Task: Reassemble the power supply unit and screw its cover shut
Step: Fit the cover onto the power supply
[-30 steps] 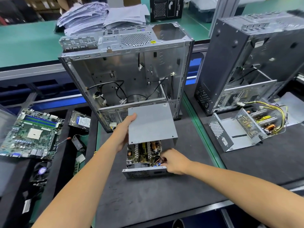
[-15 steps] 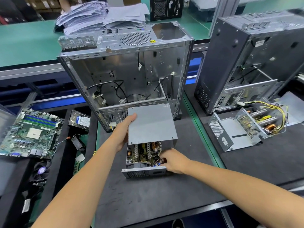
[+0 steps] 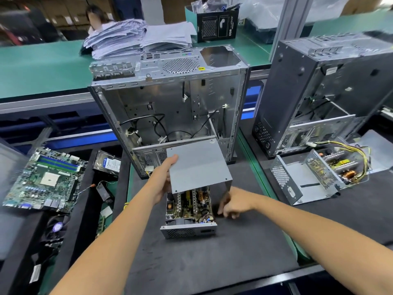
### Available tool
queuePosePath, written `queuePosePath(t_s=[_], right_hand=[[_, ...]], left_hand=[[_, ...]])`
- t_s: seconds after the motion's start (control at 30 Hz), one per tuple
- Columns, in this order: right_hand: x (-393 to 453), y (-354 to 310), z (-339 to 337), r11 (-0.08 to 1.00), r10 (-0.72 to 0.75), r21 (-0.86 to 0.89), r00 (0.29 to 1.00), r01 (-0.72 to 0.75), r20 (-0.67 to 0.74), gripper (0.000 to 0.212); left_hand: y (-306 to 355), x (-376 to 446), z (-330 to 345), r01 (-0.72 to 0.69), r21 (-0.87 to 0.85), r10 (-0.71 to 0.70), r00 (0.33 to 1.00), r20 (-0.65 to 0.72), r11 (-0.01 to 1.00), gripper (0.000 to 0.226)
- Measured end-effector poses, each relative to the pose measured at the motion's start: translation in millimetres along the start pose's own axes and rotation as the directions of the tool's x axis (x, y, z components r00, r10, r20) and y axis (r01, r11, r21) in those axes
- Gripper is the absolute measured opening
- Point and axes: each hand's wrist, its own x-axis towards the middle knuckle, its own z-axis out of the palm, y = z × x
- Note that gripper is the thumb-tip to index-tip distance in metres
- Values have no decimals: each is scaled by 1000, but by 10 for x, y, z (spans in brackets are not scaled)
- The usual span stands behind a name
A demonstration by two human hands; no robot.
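Standing on a black anti-static mat (image 3: 212,256), a small grey metal power supply unit (image 3: 189,211) has its circuit board, copper coils and capacitors exposed. Its flat grey sheet-metal cover (image 3: 197,165) is tilted above the unit's far half, near edge raised. The person's left hand (image 3: 162,179) grips the cover's left edge, thumb on top, fingers underneath. The right hand (image 3: 232,206) rests just beside the unit's right side, fingers loosely curled and pointing toward it; whether they pinch anything, I cannot tell. Behind the unit stands an open silver computer case (image 3: 170,99) with loose black cables. A green motherboard (image 3: 45,179) lies to the left, and a second opened power supply with yellow wires (image 3: 319,177) sits well apart on the right.
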Motion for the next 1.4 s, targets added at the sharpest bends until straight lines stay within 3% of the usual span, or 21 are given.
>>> queuePosePath(t_s=[0.07,0.17,0.27,0.33,0.4,0.6,0.87,1.07,1.27,1.4], right_hand=[[-35,48,-164,986,68,155,997,-64,-19,23],[-79,13,-349,889,88,458,984,-6,-157,19],[-68,-156,-486,663,28,748,998,27,-61,78],[-74,-300,-451,635,-60,773,998,12,34,92],[-62,-367,-388,593,-95,805,995,24,41,95],[-12,-356,-305,518,-105,854,994,48,8,85],[40,-136,-111,566,-34,824,999,-16,42,81],[152,-223,41,616,-23,786,996,-52,84,49],[174,-176,85,638,42,765,996,-90,82,51],[215,-183,127,656,62,750,996,-86,61,61]], left_hand=[[8,-16,-49,-13,-21,12,1000,-21,1000,53],[5,-46,-157,-18,-21,18,1000,15,1000,48],[16,-87,-208,-4,-10,4,999,39,1000,47],[8,-112,-213,8,6,-8,998,57,1000,47],[14,-154,-212,14,15,-15,998,66,1000,46],[25,-205,-339,0,136,-14,995,96,991,55],[-152,-263,-307,75,287,-85,996,22,955,78],[-311,-249,-500,116,288,-111,993,-35,951,81],[-511,-228,-492,109,253,-113,994,2,961,65],[-584,-201,-552,106,261,-115,993,20,959,70]])
